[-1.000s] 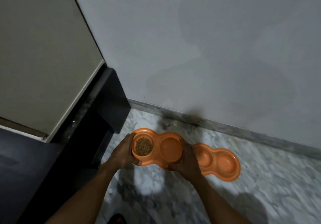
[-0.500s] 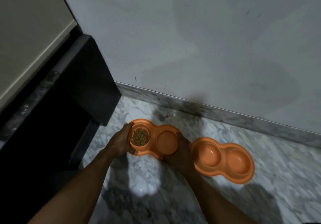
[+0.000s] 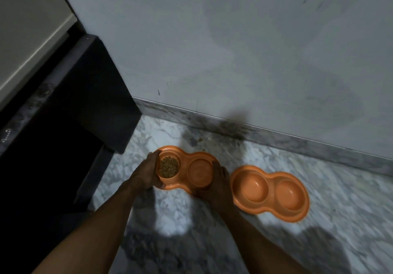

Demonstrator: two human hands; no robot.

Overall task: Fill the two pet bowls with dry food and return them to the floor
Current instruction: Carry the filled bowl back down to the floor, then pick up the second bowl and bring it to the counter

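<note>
An orange double pet bowl (image 3: pixel 187 156) is held low over the marble floor, close to it. Its left cup holds brown dry food (image 3: pixel 168 167); its right cup looks empty. My left hand (image 3: pixel 146 174) grips the bowl's left end and my right hand (image 3: pixel 217 185) grips its right end. A second orange double pet bowl (image 3: pixel 270 193) lies on the floor just right of my right hand, with both cups empty.
A dark cabinet (image 3: pixel 70 112) stands at the left, close to the held bowl. A grey wall (image 3: pixel 234 50) with a marble skirting (image 3: pixel 276 139) runs behind both bowls. Marble floor (image 3: pixel 344 205) extends to the right and toward me.
Both hands have lowered the held bowl toward the floor beside the second bowl. The camera view has dropped and shifted, so the second bowl shows fully.
</note>
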